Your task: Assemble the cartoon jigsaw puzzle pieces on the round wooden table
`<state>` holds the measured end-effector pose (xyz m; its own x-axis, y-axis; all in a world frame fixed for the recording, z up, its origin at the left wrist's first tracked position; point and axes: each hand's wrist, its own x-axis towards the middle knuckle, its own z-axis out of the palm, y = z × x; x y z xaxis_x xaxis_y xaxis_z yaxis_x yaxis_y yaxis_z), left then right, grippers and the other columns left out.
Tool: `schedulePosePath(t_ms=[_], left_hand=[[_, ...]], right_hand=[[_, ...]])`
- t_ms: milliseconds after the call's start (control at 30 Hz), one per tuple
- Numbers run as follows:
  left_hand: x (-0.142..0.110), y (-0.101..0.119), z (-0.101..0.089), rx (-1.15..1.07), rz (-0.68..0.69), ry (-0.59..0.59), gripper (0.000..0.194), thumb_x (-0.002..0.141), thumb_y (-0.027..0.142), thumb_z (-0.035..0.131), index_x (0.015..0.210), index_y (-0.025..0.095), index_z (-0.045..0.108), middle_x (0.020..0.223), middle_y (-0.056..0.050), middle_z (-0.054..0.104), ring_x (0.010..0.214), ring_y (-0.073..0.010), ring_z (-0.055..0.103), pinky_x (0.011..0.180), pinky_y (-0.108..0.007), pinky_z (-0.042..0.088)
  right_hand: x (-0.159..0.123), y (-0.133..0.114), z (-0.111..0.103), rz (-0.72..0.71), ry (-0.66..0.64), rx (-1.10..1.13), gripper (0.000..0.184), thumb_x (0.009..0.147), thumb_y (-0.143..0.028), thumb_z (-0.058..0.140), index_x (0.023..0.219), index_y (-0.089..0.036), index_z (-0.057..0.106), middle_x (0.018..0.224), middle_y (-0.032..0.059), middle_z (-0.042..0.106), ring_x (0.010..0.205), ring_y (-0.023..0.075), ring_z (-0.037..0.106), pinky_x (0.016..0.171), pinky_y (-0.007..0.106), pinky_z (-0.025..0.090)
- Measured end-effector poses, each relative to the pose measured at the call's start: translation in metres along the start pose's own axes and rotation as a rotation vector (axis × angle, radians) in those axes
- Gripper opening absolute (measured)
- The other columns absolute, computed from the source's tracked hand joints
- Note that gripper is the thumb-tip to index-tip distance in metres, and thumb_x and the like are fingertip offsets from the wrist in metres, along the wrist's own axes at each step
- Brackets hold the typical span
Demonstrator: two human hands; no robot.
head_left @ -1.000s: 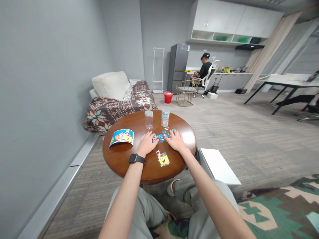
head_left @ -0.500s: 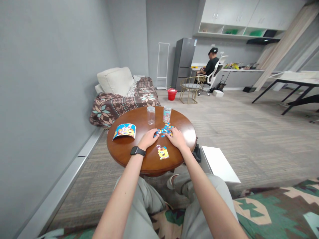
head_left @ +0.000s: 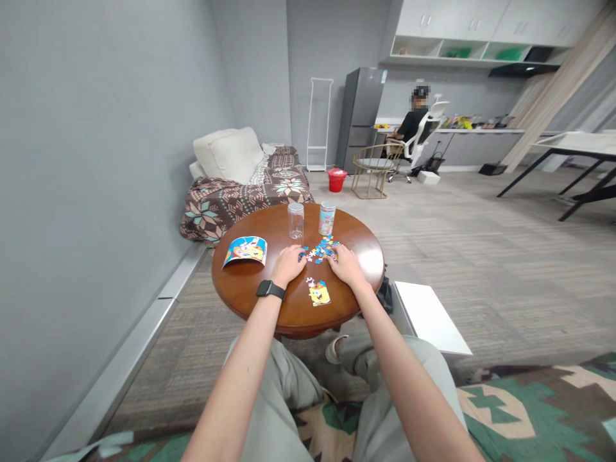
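On the round bench, a clear jar and a printed can stand upright just beyond the loose puzzle pieces, closing off the far side. A curved picture sheet sits to the left; a joined puzzle section lies nearer the person. Both forearms reach forward, palms down—the left hand at the pile's left edge, the right hand over its right. The hands are loosely curled, thumbs apart from fingers; I can't tell whether either pinches a piece.
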<state>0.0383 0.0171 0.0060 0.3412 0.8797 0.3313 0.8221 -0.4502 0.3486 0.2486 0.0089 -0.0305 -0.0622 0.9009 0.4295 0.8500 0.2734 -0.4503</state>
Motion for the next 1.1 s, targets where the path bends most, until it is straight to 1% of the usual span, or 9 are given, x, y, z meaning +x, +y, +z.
schedulePosePath(t_ms=[133, 200, 300, 400, 567, 667, 767, 900, 1100], left_hand=[[0.000, 0.001, 0.002, -0.082, 0.099, 0.002, 0.031, 0.092, 0.018, 0.054, 0.118, 0.014, 0.070, 0.132, -0.012, 0.067, 0.123, -0.0243, 0.062, 0.112, -0.037, 0.045], [0.000, 0.002, 0.003, -0.113, 0.156, -0.005, 0.029, 0.093, 0.018, 0.052, 0.115, 0.016, 0.071, 0.128, -0.010, 0.070, 0.120, -0.0227, 0.064, 0.110, -0.037, 0.047], [0.001, 0.003, 0.004, -0.112, 0.196, -0.033, 0.029, 0.092, 0.016, 0.052, 0.112, 0.018, 0.073, 0.123, -0.008, 0.073, 0.116, -0.0221, 0.066, 0.110, -0.039, 0.046], [0.002, 0.002, 0.004, -0.094, 0.194, -0.053, 0.028, 0.091, 0.016, 0.054, 0.111, 0.018, 0.074, 0.121, -0.008, 0.074, 0.116, -0.0229, 0.066, 0.111, -0.041, 0.045], [0.002, 0.001, 0.005, -0.065, 0.175, -0.038, 0.027, 0.092, 0.017, 0.054, 0.108, 0.017, 0.075, 0.118, -0.008, 0.075, 0.114, -0.0239, 0.066, 0.110, -0.042, 0.046], [0.002, 0.001, 0.004, -0.037, 0.156, -0.032, 0.026, 0.091, 0.017, 0.055, 0.105, 0.016, 0.076, 0.117, -0.009, 0.074, 0.112, -0.0246, 0.067, 0.108, -0.042, 0.048], [0.002, 0.001, 0.003, -0.025, 0.145, -0.035, 0.026, 0.091, 0.016, 0.054, 0.105, 0.016, 0.076, 0.117, -0.009, 0.074, 0.111, -0.0247, 0.066, 0.106, -0.042, 0.049], [0.002, 0.001, 0.002, -0.037, 0.148, -0.044, 0.027, 0.091, 0.016, 0.053, 0.105, 0.017, 0.076, 0.117, -0.009, 0.073, 0.112, -0.0241, 0.065, 0.105, -0.041, 0.049], [0.002, 0.002, 0.001, -0.050, 0.150, -0.051, 0.026, 0.090, 0.016, 0.053, 0.102, 0.019, 0.075, 0.116, -0.008, 0.073, 0.110, -0.0237, 0.065, 0.104, -0.040, 0.049]], right_hand=[[0.001, 0.006, 0.003, -0.014, 0.057, 0.060, 0.028, 0.091, -0.019, 0.048, 0.117, -0.017, 0.060, 0.119, 0.0157, 0.065, 0.112, 0.0283, 0.062, 0.101, 0.046, 0.047], [0.001, 0.009, 0.004, -0.022, 0.070, 0.091, 0.028, 0.091, -0.019, 0.048, 0.116, -0.016, 0.060, 0.116, 0.0161, 0.065, 0.107, 0.0284, 0.064, 0.098, 0.045, 0.050], [0.001, 0.011, 0.004, -0.050, 0.090, 0.140, 0.027, 0.090, -0.020, 0.050, 0.115, -0.017, 0.059, 0.114, 0.0146, 0.064, 0.105, 0.0274, 0.064, 0.096, 0.044, 0.052], [0.000, 0.012, 0.005, -0.070, 0.112, 0.175, 0.028, 0.090, -0.019, 0.050, 0.116, -0.019, 0.059, 0.115, 0.0132, 0.063, 0.107, 0.0266, 0.063, 0.096, 0.043, 0.053], [-0.001, 0.010, 0.004, -0.053, 0.123, 0.182, 0.029, 0.089, -0.017, 0.051, 0.116, -0.019, 0.060, 0.115, 0.0125, 0.063, 0.107, 0.0259, 0.063, 0.096, 0.042, 0.053], [-0.001, 0.008, 0.001, -0.026, 0.120, 0.150, 0.024, 0.088, -0.017, 0.053, 0.109, -0.019, 0.065, 0.113, 0.0122, 0.062, 0.105, 0.0252, 0.064, 0.096, 0.041, 0.053], [-0.001, 0.006, 0.000, 0.012, 0.116, 0.087, 0.017, 0.088, -0.023, 0.058, 0.098, -0.018, 0.070, 0.114, 0.0140, 0.062, 0.107, 0.0272, 0.064, 0.099, 0.042, 0.051], [0.000, 0.004, -0.001, 0.023, 0.106, 0.024, 0.017, 0.088, -0.027, 0.061, 0.097, -0.017, 0.071, 0.115, 0.0144, 0.064, 0.108, 0.0279, 0.065, 0.099, 0.043, 0.050], [-0.002, 0.003, -0.001, 0.042, 0.127, -0.008, 0.016, 0.086, -0.018, 0.054, 0.093, -0.017, 0.069, 0.108, 0.0123, 0.065, 0.099, 0.0254, 0.065, 0.094, 0.040, 0.052]])
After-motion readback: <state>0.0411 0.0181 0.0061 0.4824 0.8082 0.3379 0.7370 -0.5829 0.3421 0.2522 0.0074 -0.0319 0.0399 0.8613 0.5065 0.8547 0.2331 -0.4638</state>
